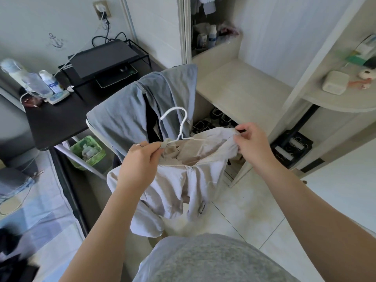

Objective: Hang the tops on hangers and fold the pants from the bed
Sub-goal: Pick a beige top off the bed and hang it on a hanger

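The left hand and right hand each pinch a shoulder of the top over its hanger, dead centre. It is not yet hung up, and dark clothes wait on the bed at 8 o'clock.

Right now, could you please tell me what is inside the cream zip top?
A white hanger sits inside the cream zip top: hook and upper wires show at the collar; fabric covers its ends.

Setting: home bedroom. Bed at 8 o'clock; open wardrobe with shoes at 1 o'clock. Dark tabletop at 10 o'clock.
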Tool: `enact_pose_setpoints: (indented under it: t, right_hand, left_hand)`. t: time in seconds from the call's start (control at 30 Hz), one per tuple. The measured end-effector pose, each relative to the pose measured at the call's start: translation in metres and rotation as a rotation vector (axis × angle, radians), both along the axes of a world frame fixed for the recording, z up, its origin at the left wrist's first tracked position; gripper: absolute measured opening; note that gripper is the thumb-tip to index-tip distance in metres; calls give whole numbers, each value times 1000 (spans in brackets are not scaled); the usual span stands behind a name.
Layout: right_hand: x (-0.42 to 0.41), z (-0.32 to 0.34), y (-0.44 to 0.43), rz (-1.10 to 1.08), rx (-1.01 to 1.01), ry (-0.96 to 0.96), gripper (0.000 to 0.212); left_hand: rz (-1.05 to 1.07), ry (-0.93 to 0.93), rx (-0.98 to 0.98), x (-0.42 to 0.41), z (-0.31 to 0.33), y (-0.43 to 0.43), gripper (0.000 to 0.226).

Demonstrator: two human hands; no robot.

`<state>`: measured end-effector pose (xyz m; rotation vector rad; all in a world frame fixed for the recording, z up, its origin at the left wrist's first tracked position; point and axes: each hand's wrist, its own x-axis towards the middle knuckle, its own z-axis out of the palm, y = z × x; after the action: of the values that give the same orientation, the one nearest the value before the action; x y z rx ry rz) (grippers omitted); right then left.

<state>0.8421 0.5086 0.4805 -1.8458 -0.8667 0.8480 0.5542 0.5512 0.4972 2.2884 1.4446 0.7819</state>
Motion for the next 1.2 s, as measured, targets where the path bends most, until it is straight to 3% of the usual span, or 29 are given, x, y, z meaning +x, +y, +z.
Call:
enact_pose_setpoints:
  t: [0.1, 0.3, 0.37, 0.5, 0.6, 0.77, 0.9, 1.0, 1.07, 1.2]
  right_hand:
    - [-14, 12, -1, 60, -6, -3, 24]
    - [-45, 58, -4, 196, 302, 325, 21]
    - [-50, 66, -3, 195, 321, 383, 21]
    - [-55, 65, -5, 172, 234, 428, 20]
    - [-63, 58, -13, 265, 263, 292, 22]
    - [-80, 69, -19, 382, 511, 135, 22]
    - [-69, 71, -26, 695, 299, -110, 28]
    - [-54, 70, -30, 459, 512, -366, 28]
    - [-38, 65, -27, 266, 573, -527, 39]
    - [4, 45, -14, 236, 140, -582, 69]
  left_hand:
    - [2, 90, -84, 11, -10, -3, 22]
    - [37, 239, -183, 24, -17, -10, 25]
    - [16, 176, -147, 29, -15, -13, 23]
    - [58, -168, -142, 31, -11, -18, 19]
    - [29, -245, -111, 29, -4, -16, 17]
    - [-32, -239, -102, 39, 6, -16, 18]
    - [44, -362, -59, 31, 9, -13, 17]
    - [74, -410, -15, 22, 12, -9, 22]
    - [82, -443, 4, 17, 15, -6, 28]
    - [58, -496, 60, 6, 21, 2, 30]
